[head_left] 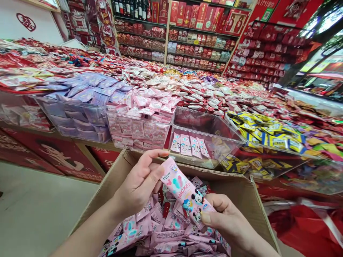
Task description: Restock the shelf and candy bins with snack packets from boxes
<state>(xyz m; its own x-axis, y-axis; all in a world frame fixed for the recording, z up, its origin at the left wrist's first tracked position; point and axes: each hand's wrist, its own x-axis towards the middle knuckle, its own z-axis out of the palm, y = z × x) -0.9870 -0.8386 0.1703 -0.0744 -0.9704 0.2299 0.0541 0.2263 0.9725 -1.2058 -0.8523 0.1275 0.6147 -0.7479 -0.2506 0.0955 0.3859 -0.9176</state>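
Note:
Between my two hands is a pink candy packet with cartoon mice and "MICKEY" printed on it, tilted down to the right. My left hand pinches its upper left end between thumb and fingers. At the lower right end, my right hand grips it with the thumb on top. Both hands are above an open cardboard box holding many pink packets of similar look. Just beyond the box, a clear plastic bin has a short row of pink packets standing along its front wall.
Left of that bin stand bins of small pink packets and purple packets. Yellow and blue packets fill a bin to the right. Stocked shelves line the back. A red bag is at the lower right.

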